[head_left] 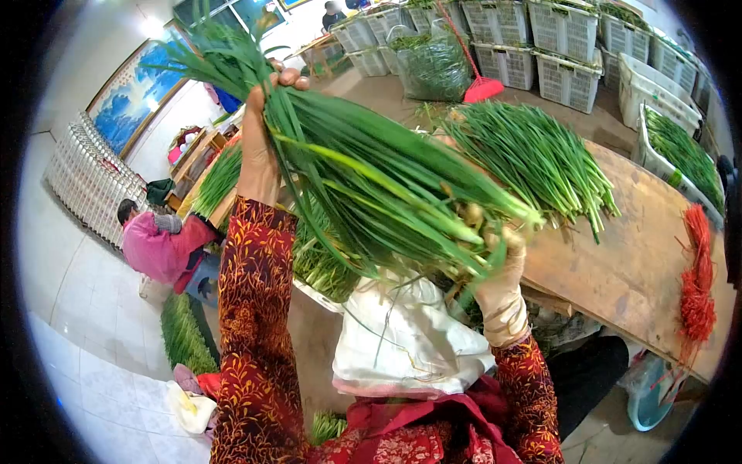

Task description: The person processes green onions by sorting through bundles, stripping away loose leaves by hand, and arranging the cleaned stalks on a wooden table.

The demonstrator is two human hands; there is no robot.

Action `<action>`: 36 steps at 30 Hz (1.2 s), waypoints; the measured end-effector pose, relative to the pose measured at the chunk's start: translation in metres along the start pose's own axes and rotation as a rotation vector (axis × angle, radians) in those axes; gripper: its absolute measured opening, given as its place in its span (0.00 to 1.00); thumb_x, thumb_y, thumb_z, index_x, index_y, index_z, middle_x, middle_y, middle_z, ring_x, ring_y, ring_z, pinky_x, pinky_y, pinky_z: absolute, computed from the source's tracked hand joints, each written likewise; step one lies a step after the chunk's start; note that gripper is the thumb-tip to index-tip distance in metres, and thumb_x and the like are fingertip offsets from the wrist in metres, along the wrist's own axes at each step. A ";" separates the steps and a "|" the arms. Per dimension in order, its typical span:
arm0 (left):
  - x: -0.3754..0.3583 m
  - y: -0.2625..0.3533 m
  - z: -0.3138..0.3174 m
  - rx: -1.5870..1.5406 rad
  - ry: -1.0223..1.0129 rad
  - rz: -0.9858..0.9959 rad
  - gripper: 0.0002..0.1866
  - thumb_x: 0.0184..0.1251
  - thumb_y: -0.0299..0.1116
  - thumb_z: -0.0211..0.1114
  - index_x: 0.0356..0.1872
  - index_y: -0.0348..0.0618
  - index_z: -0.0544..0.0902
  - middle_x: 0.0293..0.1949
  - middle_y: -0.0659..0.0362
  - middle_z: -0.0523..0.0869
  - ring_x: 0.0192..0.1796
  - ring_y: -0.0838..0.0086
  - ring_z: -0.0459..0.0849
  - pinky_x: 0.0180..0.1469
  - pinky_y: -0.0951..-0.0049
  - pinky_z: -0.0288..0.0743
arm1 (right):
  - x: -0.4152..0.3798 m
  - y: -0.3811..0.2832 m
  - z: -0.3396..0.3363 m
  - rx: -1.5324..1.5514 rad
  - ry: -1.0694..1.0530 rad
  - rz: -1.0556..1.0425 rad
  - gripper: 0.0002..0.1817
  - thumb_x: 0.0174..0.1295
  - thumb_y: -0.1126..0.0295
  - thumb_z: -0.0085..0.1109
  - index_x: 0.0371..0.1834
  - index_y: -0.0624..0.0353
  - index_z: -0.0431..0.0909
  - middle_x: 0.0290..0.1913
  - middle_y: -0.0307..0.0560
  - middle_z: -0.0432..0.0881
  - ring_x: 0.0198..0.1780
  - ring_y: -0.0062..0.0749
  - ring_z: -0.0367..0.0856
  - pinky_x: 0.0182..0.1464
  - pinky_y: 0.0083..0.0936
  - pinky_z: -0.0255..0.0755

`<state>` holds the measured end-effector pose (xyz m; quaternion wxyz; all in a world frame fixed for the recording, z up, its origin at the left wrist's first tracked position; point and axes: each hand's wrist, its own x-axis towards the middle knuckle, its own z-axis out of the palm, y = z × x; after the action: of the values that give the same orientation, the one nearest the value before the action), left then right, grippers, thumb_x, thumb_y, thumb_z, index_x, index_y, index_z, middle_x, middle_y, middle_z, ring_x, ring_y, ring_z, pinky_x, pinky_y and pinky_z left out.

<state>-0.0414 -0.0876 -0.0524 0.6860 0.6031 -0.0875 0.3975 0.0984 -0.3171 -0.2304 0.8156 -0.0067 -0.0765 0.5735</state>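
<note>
A large bunch of garlic chives (371, 170) stretches across the view, leafy tips at upper left and pale stem ends at lower right. My left hand (267, 127) is closed around its leafy part and holds it up. At the stem ends is my right hand (504, 282), in a pale glove, its fingers closed on some chives there; blur hides the exact grip. A few yellowed leaves show among the green. Beneath the bunch, a white sheet (406, 332) covers my lap.
A pile of chives (533, 158) lies on the wooden table (595, 263), with red ties (697, 278) at its right end. Stacked white crates (568, 77) and a red broom (483, 89) stand behind. A person in pink (158, 243) sits at left. A blue basin (649, 394) is below the table.
</note>
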 end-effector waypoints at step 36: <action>0.003 0.023 -0.027 0.298 0.560 -0.036 0.08 0.55 0.34 0.61 0.29 0.39 0.79 0.28 0.59 0.81 0.27 0.73 0.79 0.30 0.73 0.75 | 0.026 0.017 -0.017 -2.040 -0.132 -0.173 0.20 0.59 0.53 0.49 0.38 0.62 0.76 0.26 0.56 0.80 0.30 0.48 0.80 0.35 0.36 0.72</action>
<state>-0.0645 -0.0629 -0.0403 0.5944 0.5657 0.1747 0.5443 0.0932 -0.2852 -0.2458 0.4544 -0.6598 -0.5727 0.1739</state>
